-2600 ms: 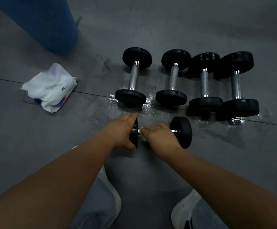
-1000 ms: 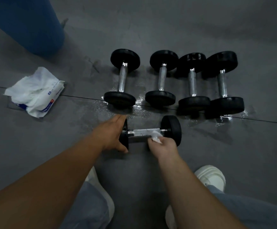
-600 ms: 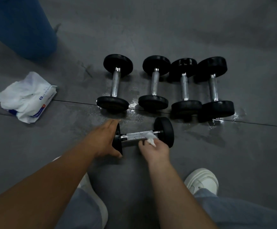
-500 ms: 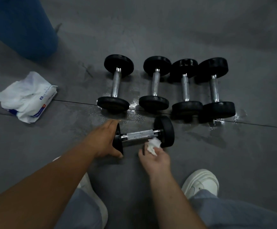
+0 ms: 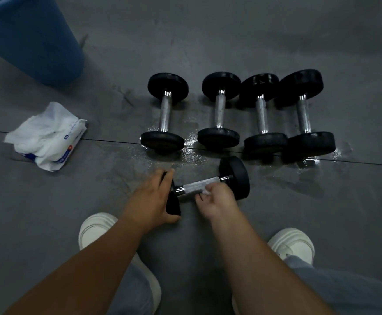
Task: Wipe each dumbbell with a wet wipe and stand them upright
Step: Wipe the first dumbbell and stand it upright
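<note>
A black dumbbell (image 5: 234, 177) with a chrome handle lies sideways on the grey floor in front of me. My left hand (image 5: 150, 200) grips its left weight plate, fingers over the top and thumb below. My right hand (image 5: 215, 202) pinches a crumpled white wet wipe (image 5: 204, 191) against the near side of the handle. Behind it, several more black dumbbells (image 5: 164, 112) lie side by side in a row, handles pointing away from me.
A white pack of wet wipes (image 5: 46, 135) lies on the floor to the left. A blue bin (image 5: 26, 37) stands at the far left. Wet patches (image 5: 308, 164) shine around the row. My white shoes (image 5: 291, 245) flank my arms.
My right hand pulled the wipe off the handle toward me, then brought it back against the handle. My left hand kept hold of the left plate. The camera view shifted.
</note>
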Demonstrator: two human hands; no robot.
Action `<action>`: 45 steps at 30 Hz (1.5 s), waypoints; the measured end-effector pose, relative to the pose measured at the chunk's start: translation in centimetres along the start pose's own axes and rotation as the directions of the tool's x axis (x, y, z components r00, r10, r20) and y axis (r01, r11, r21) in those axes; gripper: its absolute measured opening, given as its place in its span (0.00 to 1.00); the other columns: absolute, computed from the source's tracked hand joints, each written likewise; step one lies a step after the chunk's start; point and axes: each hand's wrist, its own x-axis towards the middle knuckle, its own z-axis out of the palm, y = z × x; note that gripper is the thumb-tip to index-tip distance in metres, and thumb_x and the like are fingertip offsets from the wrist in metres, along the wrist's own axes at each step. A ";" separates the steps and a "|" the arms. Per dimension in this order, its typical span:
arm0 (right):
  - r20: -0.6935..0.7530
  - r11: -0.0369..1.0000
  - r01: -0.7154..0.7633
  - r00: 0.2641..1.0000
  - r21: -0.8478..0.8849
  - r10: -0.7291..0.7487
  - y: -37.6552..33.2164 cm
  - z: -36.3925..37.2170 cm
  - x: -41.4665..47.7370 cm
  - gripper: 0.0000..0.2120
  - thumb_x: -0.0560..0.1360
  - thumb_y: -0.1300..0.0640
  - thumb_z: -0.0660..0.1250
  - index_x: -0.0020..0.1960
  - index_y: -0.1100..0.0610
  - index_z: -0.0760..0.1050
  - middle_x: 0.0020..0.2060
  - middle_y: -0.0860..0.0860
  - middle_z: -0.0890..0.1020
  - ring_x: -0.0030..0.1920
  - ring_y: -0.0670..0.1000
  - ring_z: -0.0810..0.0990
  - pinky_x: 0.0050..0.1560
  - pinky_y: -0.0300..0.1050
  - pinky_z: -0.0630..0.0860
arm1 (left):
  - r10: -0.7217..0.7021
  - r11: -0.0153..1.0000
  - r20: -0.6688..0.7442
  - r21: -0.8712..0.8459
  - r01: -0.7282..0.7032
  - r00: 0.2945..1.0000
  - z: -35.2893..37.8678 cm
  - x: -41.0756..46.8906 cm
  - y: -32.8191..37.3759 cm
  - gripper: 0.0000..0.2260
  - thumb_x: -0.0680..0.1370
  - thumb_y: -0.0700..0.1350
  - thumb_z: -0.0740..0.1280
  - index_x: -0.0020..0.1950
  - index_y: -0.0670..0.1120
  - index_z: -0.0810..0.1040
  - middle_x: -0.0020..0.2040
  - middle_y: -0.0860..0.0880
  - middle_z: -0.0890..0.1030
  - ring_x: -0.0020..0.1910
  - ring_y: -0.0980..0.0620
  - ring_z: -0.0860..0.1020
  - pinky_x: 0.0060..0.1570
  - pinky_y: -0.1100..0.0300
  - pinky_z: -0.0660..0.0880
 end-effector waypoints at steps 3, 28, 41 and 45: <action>0.028 0.975 -0.032 0.999 -0.219 0.039 2.2 -1.3 -1.1 0.14 0.78 0.69 0.51 0.49 0.55 0.72 0.45 0.52 0.77 0.50 0.50 0.76 0.66 0.46 0.65 | 0.017 1.000 -0.038 0.014 -0.017 0.999 0.4 -0.5 0.2 0.54 0.56 0.64 0.77 0.74 0.44 0.58 0.69 0.40 0.68 0.55 0.37 0.78 0.53 0.49 0.77; 0.772 -0.807 0.319 0.588 -0.497 -0.243 2.1 -0.2 -1.8 0.24 0.70 0.51 0.52 0.64 0.50 0.69 0.61 0.49 0.74 0.65 0.53 0.69 0.66 0.55 0.59 | 0.008 1.000 0.002 0.012 -0.008 1.000 -1.1 0.5 0.2 0.55 0.63 0.64 0.76 0.79 0.45 0.50 0.75 0.46 0.59 0.68 0.45 0.70 0.64 0.54 0.69; 0.848 -0.954 0.187 0.519 -0.234 -0.106 0.2 -1.8 -1.4 0.27 0.69 0.57 0.47 0.61 0.56 0.77 0.56 0.52 0.81 0.61 0.54 0.77 0.64 0.56 0.68 | 0.017 1.000 0.038 0.015 -0.017 0.999 -0.8 0.8 -0.4 0.55 0.60 0.65 0.76 0.78 0.45 0.53 0.73 0.46 0.62 0.67 0.44 0.70 0.63 0.50 0.72; 0.763 -0.979 -0.069 0.617 -0.190 -0.192 -1.5 -0.2 -2.6 0.22 0.75 0.61 0.45 0.59 0.59 0.74 0.52 0.57 0.78 0.52 0.57 0.74 0.50 0.49 0.67 | 0.016 1.000 0.046 0.007 -0.017 0.999 -1.1 1.2 -0.5 0.55 0.60 0.66 0.76 0.77 0.46 0.53 0.72 0.47 0.62 0.66 0.45 0.71 0.62 0.50 0.73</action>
